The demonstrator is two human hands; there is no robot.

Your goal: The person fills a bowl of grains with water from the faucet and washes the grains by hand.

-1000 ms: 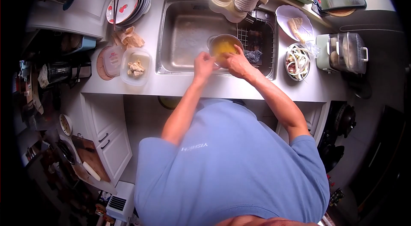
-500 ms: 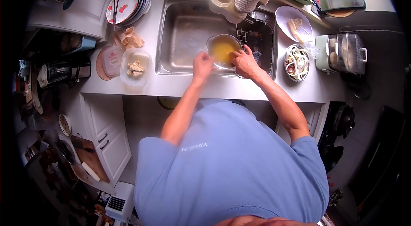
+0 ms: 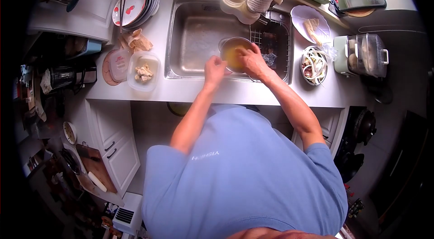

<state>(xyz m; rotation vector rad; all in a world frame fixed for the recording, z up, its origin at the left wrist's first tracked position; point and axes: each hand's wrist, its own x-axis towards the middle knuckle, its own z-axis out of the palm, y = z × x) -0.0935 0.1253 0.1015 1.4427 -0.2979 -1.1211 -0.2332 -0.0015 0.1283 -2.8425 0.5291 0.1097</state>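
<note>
A round bowl of yellowish liquid stands at the front of the sink, by the divider between the basins. My left hand is at the bowl's left rim, its thumb and fingers pinched together; anything between them is too small to make out. From the right, my right hand reaches over the rim with its fingers down in the bowl. Those fingertips are hidden, and so is anything they hold. Left of the sink, a clear plastic container holds pale, lumpy pieces of food.
A white faucet rises behind the bowl. A wire rack sits in the right basin. Stacked plates with chopsticks stand at left. On the right are a bowl of pale strips, a lilac plate and a steamer-like appliance.
My right hand has shifted from the bowl's right rim inward over the liquid, with its fingers now dipping in. My left hand has barely moved at the left rim.
</note>
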